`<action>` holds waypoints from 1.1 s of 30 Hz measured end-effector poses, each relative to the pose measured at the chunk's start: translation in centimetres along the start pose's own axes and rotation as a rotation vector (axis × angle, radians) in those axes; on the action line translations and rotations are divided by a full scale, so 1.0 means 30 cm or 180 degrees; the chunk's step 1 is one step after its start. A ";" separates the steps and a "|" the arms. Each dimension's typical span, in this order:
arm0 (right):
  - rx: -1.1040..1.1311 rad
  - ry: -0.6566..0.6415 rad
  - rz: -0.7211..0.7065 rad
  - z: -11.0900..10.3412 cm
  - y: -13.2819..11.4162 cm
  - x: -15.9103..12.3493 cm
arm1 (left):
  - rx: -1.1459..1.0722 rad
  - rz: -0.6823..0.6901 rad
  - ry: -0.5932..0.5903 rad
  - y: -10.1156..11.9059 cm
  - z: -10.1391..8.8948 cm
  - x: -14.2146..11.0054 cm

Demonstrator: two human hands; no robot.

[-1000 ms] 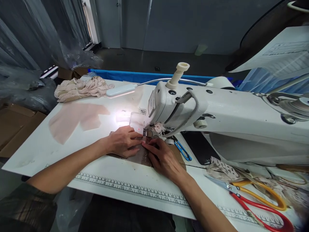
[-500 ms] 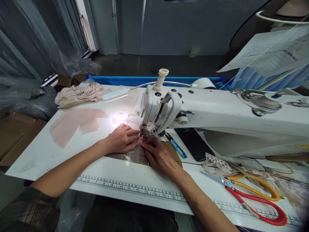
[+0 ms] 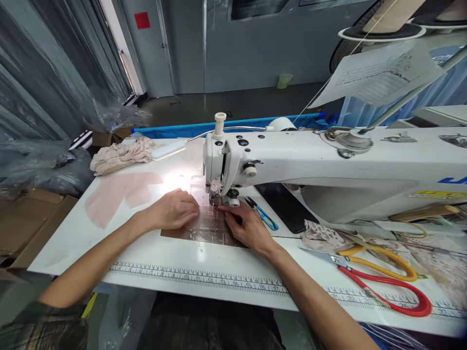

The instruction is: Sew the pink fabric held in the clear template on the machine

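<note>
A white sewing machine (image 3: 277, 155) stands over the work, its presser foot (image 3: 215, 198) down by a small ruffled pale pink scrap. A sheer pale pink piece of fabric (image 3: 199, 187) lies at the foot, over a shiny brown taped plate (image 3: 204, 228). My left hand (image 3: 178, 209) rests palm down at the plate's left side, fingers close together and lightly bent. To the right of the foot is my right hand (image 3: 248, 223), its index finger stretched toward the foot and its thumb apart. Whether either hand pinches the sheer fabric is unclear.
Blue thread snips (image 3: 266, 216) and a black phone (image 3: 286, 206) lie right of the needle. Scissors with red and yellow handles (image 3: 379, 277) lie beside lace scraps. A cut pink fabric piece (image 3: 116, 194) and a lace bundle (image 3: 124, 154) lie left. A printed ruler (image 3: 197, 279) follows the front edge.
My left hand has moved left, away from the presser foot, uncovering more of the brown plate. My right hand stays close to the foot. The camera view has shifted.
</note>
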State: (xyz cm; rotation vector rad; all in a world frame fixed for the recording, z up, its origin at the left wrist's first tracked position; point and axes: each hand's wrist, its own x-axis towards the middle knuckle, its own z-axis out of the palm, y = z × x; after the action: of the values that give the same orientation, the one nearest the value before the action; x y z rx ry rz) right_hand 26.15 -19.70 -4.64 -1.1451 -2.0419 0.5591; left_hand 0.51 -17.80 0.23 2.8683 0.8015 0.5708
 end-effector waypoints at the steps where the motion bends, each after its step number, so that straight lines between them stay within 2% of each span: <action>1: -0.0010 0.0006 -0.0001 0.003 0.003 -0.001 | -0.0203 0.0022 -0.0125 0.016 0.017 -0.008; 3: -0.0041 0.0006 -0.0001 0.007 0.008 -0.003 | -0.0569 -0.0011 -0.0184 0.038 0.058 -0.023; 8: -0.0121 -0.0051 0.0049 0.010 0.013 -0.005 | -0.0779 -0.0159 0.0135 0.036 0.126 -0.042; 11: -0.0198 -0.0129 0.0036 0.009 0.011 -0.005 | -0.0788 -0.0146 0.0236 0.032 0.128 -0.042; 14: -0.0110 -0.0241 -0.0172 0.005 0.002 -0.004 | -0.0800 -0.0119 0.0351 0.037 0.120 -0.040; 17: 0.0126 -0.0382 -0.0446 0.001 -0.014 -0.009 | -0.0867 -0.0061 0.0581 0.048 0.117 -0.036; 22: 0.0094 -0.0692 -0.0579 0.021 -0.042 -0.024 | -0.1025 -0.0015 0.0922 0.063 0.128 -0.029; 27: 0.0190 -0.0571 -0.0618 0.027 -0.045 -0.014 | -0.0317 0.0452 0.1042 0.069 0.140 -0.019; 30: 0.0151 -0.0314 -0.0377 0.006 -0.021 -0.003 | -0.0093 0.0469 0.1242 0.075 0.137 -0.013; 33: -0.0334 -0.0096 -0.0212 -0.005 0.006 0.000 | -0.0169 0.0456 0.1247 0.079 0.133 -0.013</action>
State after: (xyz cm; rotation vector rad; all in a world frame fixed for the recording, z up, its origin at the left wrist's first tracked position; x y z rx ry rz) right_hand 26.36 -19.60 -4.67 -1.1305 -2.1488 0.4434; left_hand 2.86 -20.04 -3.11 2.8172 0.6123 1.1782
